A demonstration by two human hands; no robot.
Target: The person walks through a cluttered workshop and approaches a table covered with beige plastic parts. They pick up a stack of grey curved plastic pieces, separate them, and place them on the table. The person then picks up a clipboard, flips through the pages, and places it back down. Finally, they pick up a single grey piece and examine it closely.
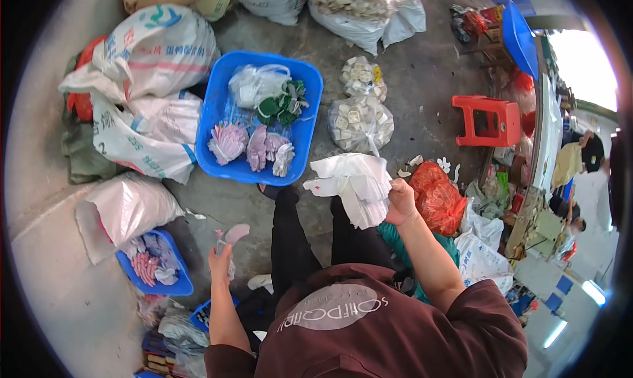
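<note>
My right hand (401, 203) is closed on the edge of a fanned bunch of white fabric-like pieces (359, 185), with a small red mark on one piece. The bunch hangs in front of my legs, just beyond my right knee. Off to the left, my left hand (220, 259) pinches a small pink and grey piece of fabric (236, 234) low over the floor. Ahead stands a blue basin (313, 117) holding bundles of pink pieces (229, 142), dark green pieces (280, 105) and a clear plastic bag (259, 84).
Clear bags of pale pieces (361, 123) sit right of the basin, near a red stool (486, 121). Red bags (435, 196) lie beyond my right forearm. Woven white sacks (161, 51) crowd the left wall. A smaller blue basin (181, 285) stands by my left arm.
</note>
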